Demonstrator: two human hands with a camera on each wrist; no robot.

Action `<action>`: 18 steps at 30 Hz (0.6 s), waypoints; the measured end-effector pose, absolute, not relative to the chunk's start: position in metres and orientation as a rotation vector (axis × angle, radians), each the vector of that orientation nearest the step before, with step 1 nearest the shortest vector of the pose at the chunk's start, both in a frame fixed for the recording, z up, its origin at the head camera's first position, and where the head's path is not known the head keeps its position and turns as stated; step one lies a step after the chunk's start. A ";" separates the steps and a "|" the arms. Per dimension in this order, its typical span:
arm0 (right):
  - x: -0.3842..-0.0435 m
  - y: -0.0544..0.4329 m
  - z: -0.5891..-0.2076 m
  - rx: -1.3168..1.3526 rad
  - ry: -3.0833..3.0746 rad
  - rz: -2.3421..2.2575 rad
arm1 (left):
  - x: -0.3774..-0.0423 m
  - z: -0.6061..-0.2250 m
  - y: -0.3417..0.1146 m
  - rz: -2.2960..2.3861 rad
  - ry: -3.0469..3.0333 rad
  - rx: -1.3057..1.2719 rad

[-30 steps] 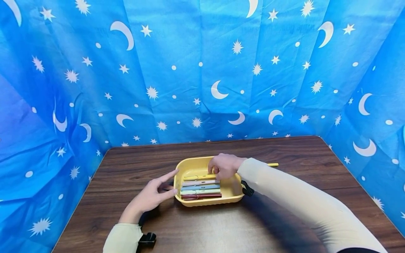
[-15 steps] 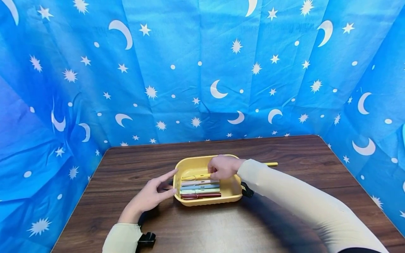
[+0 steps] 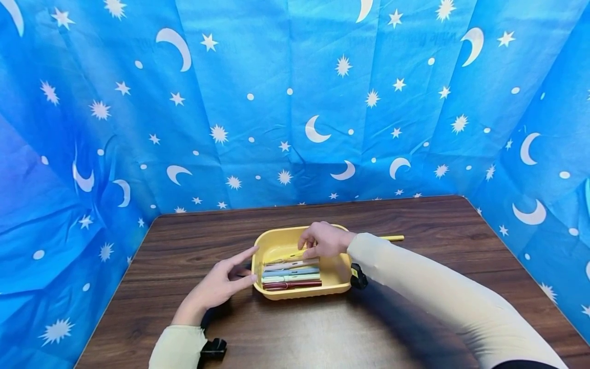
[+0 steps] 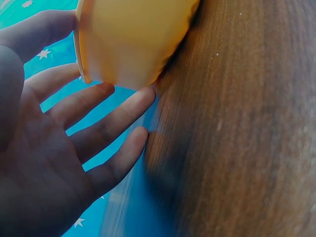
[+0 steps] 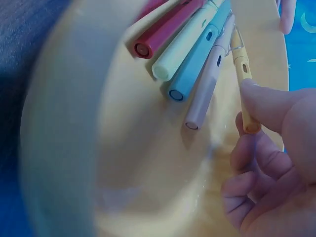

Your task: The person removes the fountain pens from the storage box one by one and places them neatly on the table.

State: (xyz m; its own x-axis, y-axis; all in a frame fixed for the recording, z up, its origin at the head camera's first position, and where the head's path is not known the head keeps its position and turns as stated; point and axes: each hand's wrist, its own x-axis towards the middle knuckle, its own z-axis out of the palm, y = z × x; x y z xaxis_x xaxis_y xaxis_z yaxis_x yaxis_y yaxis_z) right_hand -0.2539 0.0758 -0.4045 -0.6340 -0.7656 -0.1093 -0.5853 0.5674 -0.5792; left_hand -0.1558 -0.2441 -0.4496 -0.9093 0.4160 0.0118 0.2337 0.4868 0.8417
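Observation:
A yellow plastic basket [image 3: 306, 295] sits mid-table with several clip pens lying side by side in it. My right hand [image 3: 324, 240] is over its back right part and pinches the end of a yellow pen [image 5: 243, 64] between thumb and fingers. That pen is tilted, its held end raised. Beside it lie a pale pink pen [image 5: 207, 86], a blue pen [image 5: 190, 71], a light green pen [image 5: 180, 49] and a dark red pen [image 5: 160, 34]. At the basket's left end my left hand [image 3: 216, 287] touches the wall and rim with extended, spread fingers.
Another thin yellow stick-like thing [image 3: 394, 238] lies on the wooden table [image 3: 295, 333], partly hidden behind the right forearm. A blue curtain [image 3: 276, 102] with moons and stars surrounds the back and sides.
My right hand has lifted slightly, raising the near end of the yellow pen, which lay flatter before. The left hand and the basket stay in place.

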 end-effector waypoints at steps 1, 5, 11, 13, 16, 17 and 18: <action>-0.254 0.076 -0.404 -1.109 2.443 -0.730 | -0.156 -0.450 -0.244 1.392 2.537 0.561; -0.253 0.078 -0.405 -1.133 2.401 -0.759 | -0.156 -0.450 -0.244 1.394 2.535 0.562; -0.252 0.079 -0.407 -1.118 2.388 -0.812 | -0.156 -0.450 -0.244 1.397 2.531 0.565; -0.251 0.079 -0.407 -1.099 2.391 -0.832 | -0.156 -0.450 -0.244 1.396 2.532 0.566; -0.250 0.079 -0.407 -1.086 2.404 -0.852 | -0.156 -0.451 -0.244 1.397 2.531 0.565; -0.250 0.079 -0.407 -1.086 2.412 -0.854 | -0.157 -0.451 -0.244 1.396 2.532 0.564; -0.249 0.080 -0.407 -1.087 2.419 -0.854 | -0.157 -0.451 -0.244 1.395 2.532 0.563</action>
State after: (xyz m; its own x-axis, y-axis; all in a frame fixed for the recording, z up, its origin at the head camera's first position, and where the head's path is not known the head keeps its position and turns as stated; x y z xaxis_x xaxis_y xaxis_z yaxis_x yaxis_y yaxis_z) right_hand -0.2492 0.0797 -0.4065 -0.6428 -0.7628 -0.0701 -0.5496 0.5231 -0.6514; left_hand -0.1569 -0.2442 -0.4510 -0.9085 0.4178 0.0118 0.2331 0.4831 0.8440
